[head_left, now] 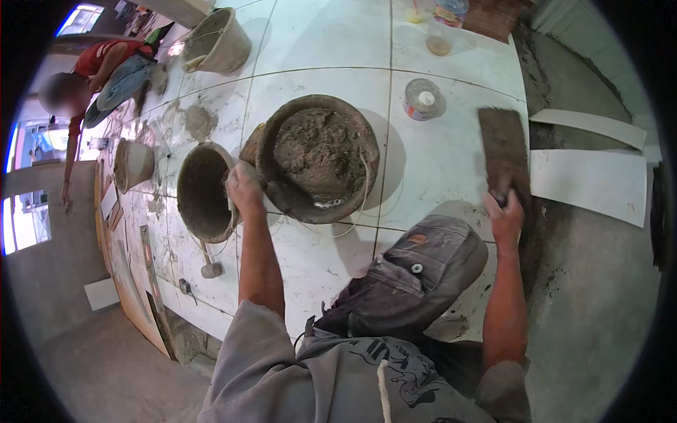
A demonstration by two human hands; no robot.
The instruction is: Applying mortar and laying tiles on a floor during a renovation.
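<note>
My left hand [245,187] grips the right side of the rim of a dark, mortar-coated bucket [194,183], which leans toward me and looks nearly empty inside. Just right of it stands a larger round bucket [314,151] holding grey wet mortar, with a cord over its side. My right hand [504,215] is closed on the handle of a flat, mortar-smeared trowel [502,141], whose long blade lies along the right edge of the white tiles [451,176]. A mallet [211,270] lies below the left bucket. My bent leg [430,261] rests between my arms.
A co-worker [106,70] leans over at upper left near two pale buckets [215,39] [134,166]. A level [149,261] lies at left. A can [421,99], bottles [449,14] and cups stand at the back. Cut white tiles [589,183] lie right, over a lower grey floor.
</note>
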